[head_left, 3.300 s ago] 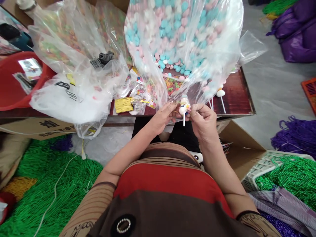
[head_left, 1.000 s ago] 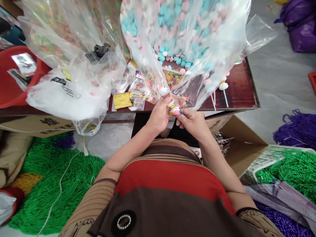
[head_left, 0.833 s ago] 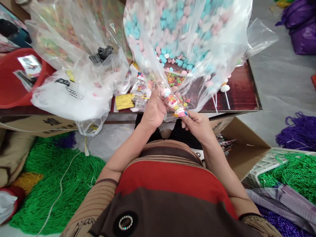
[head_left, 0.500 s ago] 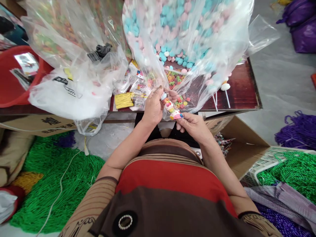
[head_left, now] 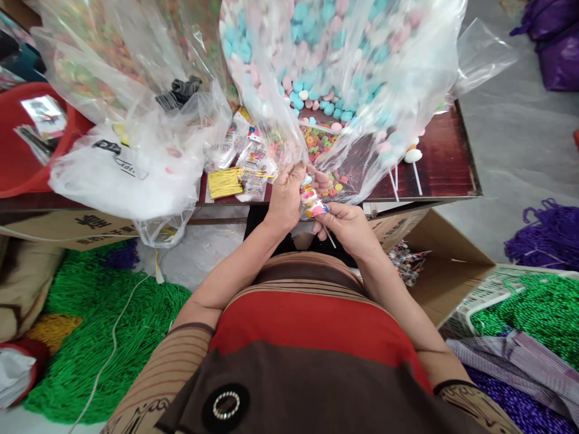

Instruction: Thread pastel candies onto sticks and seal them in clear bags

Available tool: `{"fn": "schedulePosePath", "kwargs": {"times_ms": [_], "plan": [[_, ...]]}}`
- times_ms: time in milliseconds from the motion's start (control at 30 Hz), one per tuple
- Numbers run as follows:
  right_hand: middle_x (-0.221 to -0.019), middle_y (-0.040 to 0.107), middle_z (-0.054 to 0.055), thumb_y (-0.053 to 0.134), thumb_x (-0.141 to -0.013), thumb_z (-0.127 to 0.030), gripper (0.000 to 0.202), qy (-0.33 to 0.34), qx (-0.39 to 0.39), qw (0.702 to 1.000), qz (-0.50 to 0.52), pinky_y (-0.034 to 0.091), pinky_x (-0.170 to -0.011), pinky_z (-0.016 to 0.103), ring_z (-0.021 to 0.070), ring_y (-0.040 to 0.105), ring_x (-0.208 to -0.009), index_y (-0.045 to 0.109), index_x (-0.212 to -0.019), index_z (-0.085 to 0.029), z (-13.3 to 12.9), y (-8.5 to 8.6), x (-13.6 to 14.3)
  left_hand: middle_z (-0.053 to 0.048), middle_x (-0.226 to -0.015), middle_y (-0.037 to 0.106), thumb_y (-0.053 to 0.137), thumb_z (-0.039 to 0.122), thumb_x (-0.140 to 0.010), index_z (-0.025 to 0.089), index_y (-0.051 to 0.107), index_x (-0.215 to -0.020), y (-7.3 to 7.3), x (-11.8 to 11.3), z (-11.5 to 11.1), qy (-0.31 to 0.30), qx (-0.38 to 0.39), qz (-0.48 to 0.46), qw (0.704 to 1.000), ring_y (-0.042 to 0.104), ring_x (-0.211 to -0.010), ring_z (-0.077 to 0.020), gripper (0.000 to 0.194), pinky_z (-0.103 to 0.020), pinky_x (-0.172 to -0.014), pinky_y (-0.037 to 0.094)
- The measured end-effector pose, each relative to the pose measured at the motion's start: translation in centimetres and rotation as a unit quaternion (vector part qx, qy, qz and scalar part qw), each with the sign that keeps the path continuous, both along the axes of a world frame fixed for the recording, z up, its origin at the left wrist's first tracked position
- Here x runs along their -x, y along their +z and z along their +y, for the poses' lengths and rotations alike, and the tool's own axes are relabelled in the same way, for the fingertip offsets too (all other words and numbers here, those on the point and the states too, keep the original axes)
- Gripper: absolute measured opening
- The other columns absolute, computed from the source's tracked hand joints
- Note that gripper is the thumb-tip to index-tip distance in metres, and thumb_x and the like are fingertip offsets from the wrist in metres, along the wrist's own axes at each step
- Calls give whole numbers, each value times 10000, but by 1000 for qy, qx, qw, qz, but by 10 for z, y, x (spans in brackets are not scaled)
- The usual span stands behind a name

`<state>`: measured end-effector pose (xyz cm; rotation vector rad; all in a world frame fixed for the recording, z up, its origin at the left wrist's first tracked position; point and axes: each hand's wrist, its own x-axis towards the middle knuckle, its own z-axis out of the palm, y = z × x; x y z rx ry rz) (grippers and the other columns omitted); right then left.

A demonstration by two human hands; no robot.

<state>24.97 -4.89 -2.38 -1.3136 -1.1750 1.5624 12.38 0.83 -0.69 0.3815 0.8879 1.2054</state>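
The candy stick (head_left: 313, 205) sits at the tabletop (head_left: 438, 163) edge, inside a small clear wrapper. The right hand (head_left: 346, 226) has its grip clamped on the stick's lower end; the left hand (head_left: 284, 196) pinches the wrapper's top. Bagging looks underway; next, closing the neck calls for a yellow twist tie (head_left: 226, 182).

Dark table (head_left: 446, 172) — candy bags (head_left: 344, 72), lollipops (head_left: 411, 158)

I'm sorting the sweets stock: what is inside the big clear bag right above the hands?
The big clear bag holds blue, pink and white round sweets. Glare and folds hide its deeper contents.
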Motion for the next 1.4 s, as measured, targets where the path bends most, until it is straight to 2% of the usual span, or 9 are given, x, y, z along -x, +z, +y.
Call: {"fn": "schedulePosePath", "kwargs": {"times_ms": [133,267,433,633,867,1133,1233,1333,1400], "plan": [[-609,679,2,695,-816,-682,490,-44,-69,992,-97,474,-499,250,120,589,-496,679,-723,-201,3,-4,2,-25,-813,784,725,348,-895,212,647,-802,2,4,7,35,34,3,999,786,-988,-210,182,-307,-861,627],[-714,713,-8,696,-885,-518,288,-137,-226,938,-223,517,-597,266,135,624,-605,700,-873,-229,2,-8,0,-6,-732,762,724,395,-897,220,652,-834,2,6,13,63,67,3,996,789,-951,-203,199,-289,-829,623],[-818,766,24,651,-949,-346,148,-148,-338,883,-290,557,-717,304,172,696,-726,689,-844,-250,0,-9,-2,-12,-713,760,714,404,-908,216,634,-813,0,6,12,56,65,19,996,791,-929,-213,225,-284,-795,616],[-815,752,31,619,-954,-274,142,-129,-375,870,-292,550,-744,307,174,701,-761,651,-817,-250,-3,-12,-2,-8,-710,762,711,413,-908,249,662,-875,-6,7,14,62,88,4,994,789,-952,-215,174,-287,-791,618],[-868,732,1,603,-896,-223,187,-128,-271,924,-239,544,-639,268,127,641,-658,657,-1076,-232,1,-19,1,4,-679,739,731,387,-895,247,662,-852,-7,4,14,88,80,2,993,783,-919,-195,162,-273,-813,599],[-858,796,51,601,-956,-215,142,-163,-436,826,-318,597,-778,303,172,752,-803,737,-913,-222,-3,-17,-4,12,-619,677,713,517,-883,224,611,-818,-10,7,16,83,33,81,993,771,-809,-196,316,-283,-719,589],[-903,798,59,597,-977,-289,164,-169,-386,867,-264,609,-797,331,180,750,-819,747,-987,-223,-9,-14,-9,15,-606,648,706,541,-882,226,603,-819,-11,13,23,94,5,94,991,771,-825,-205,337,-297,-725,593],[-827,774,40,596,-978,-452,310,-69,-198,967,-142,600,-670,306,157,710,-687,740,-1104,-208,-14,-7,-13,-6,-684,677,688,572,-888,234,626,-863,-11,16,29,99,-48,125,986,768,-908,-219,345,-315,-756,603],[-686,720,3,638,-935,-541,377,4,-76,996,-50,550,-559,256,122,641,-558,751,-1029,-194,-16,-2,-13,-36,-831,727,677,584,-896,240,659,-940,-11,17,30,83,-104,164,978,752,-1010,-233,347,-335,-799,607]]}}
